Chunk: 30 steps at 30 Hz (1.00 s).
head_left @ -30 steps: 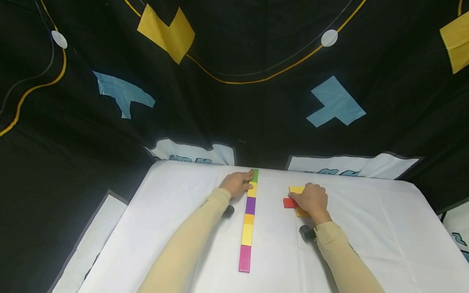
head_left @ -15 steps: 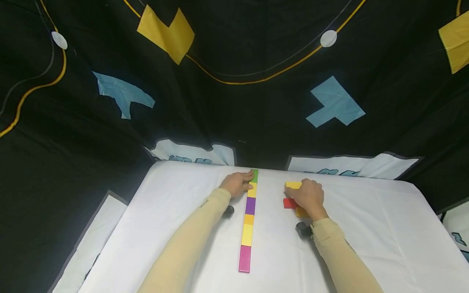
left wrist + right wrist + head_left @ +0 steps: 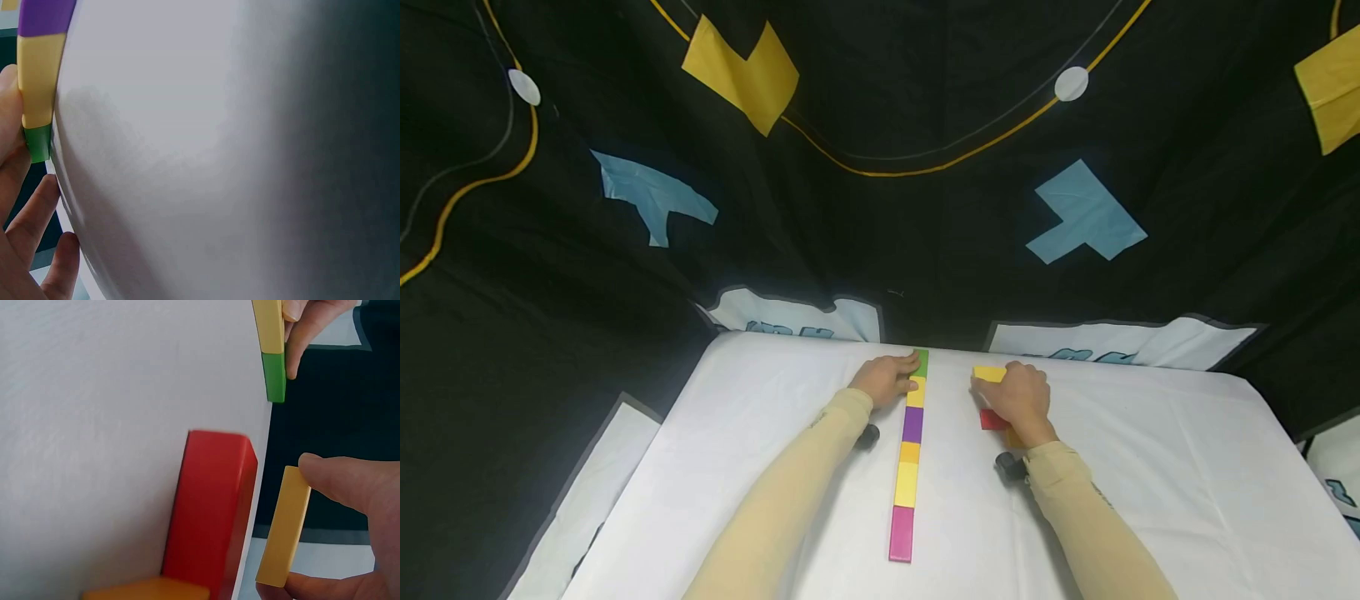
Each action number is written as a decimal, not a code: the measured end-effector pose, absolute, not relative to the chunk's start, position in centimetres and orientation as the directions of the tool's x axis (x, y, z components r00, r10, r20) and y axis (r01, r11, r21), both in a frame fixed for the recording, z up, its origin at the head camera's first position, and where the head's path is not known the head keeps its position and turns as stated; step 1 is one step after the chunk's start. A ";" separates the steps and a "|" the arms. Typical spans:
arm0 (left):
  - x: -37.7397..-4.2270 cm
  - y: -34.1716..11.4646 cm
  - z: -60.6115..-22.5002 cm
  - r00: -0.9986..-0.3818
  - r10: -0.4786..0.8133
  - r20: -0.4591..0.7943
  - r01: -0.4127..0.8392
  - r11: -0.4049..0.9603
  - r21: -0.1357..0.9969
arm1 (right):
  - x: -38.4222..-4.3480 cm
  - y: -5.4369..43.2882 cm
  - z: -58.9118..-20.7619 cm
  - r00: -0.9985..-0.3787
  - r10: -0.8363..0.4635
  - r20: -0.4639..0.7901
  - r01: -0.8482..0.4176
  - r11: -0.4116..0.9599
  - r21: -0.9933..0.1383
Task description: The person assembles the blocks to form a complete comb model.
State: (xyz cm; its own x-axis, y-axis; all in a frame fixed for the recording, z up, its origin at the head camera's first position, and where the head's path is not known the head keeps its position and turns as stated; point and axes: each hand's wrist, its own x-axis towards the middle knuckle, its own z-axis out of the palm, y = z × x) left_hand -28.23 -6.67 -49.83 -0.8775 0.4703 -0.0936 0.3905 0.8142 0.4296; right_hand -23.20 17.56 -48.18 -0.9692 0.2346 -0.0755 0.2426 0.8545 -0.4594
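Note:
Down the white table runs a row of blocks: green (image 3: pixel 923 364), yellow (image 3: pixel 917 392), purple (image 3: pixel 913 425), orange (image 3: pixel 909 452), a longer yellow one (image 3: pixel 906 485) and pink (image 3: pixel 901 535) nearest me. My left hand (image 3: pixel 882 381) rests at the row's far end, extended fingertips at the green block and thumb at the yellow one. To the right, my right hand (image 3: pixel 1024 396) pinches a yellow block (image 3: pixel 284 528) by its two ends, between thumb and fingers. Beneath that hand lie a red block (image 3: pixel 209 506) and an orange block (image 3: pixel 150 590), both partly hidden in the head view.
A white cloth (image 3: pixel 1157 483) covers the table, its far edge close beyond both hands. Behind hangs a black curtain (image 3: pixel 887 242) with yellow and blue shapes. A small dark wrist camera (image 3: pixel 1009 467) sits under the right wrist, another dark camera (image 3: pixel 868 436) by the left.
My right hand has moved left and away from me with the yellow block, off the spot beside the red and orange blocks. The left hand stays put at the row.

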 end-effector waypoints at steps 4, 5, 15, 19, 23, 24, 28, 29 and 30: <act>-28.1 -6.6 -49.8 -0.879 0.469 -0.092 0.385 0.810 0.443 | -23.4 17.1 -48.4 -0.972 0.227 -0.064 0.230 0.853 -0.468; -28.1 -6.6 -49.8 -0.879 0.467 -0.095 0.383 0.811 0.443 | -23.4 17.0 -48.5 -0.972 0.227 -0.066 0.231 0.854 -0.467; -28.2 -6.7 -49.8 -0.878 0.471 -0.088 0.393 0.812 0.431 | -24.4 15.6 -48.3 -0.979 0.206 -0.013 0.187 0.861 -0.473; -28.3 -6.8 -49.8 -0.883 0.462 -0.087 0.384 0.815 0.435 | -24.8 14.9 -48.6 -0.981 0.192 0.002 0.168 0.865 -0.473; -28.2 -6.9 -49.8 -0.882 0.463 -0.090 0.376 0.806 0.457 | -25.1 14.5 -49.0 -0.982 0.189 -0.002 0.168 0.869 -0.466; -28.1 -6.8 -49.8 -0.881 0.465 -0.088 0.377 0.803 0.462 | -25.2 14.4 -49.1 -0.982 0.190 -0.003 0.170 0.868 -0.466; -28.0 -6.8 -49.8 -0.880 0.468 -0.084 0.384 0.803 0.457 | -25.5 14.2 -49.5 -0.982 0.189 -0.008 0.171 0.869 -0.464; -28.0 -6.7 -49.7 -0.879 0.469 -0.083 0.386 0.804 0.453 | -25.7 14.2 -49.6 -0.982 0.189 -0.012 0.173 0.869 -0.464; -27.9 -6.7 -49.7 -0.879 0.470 -0.081 0.387 0.802 0.455 | -25.7 14.2 -49.6 -0.982 0.188 -0.016 0.174 0.870 -0.462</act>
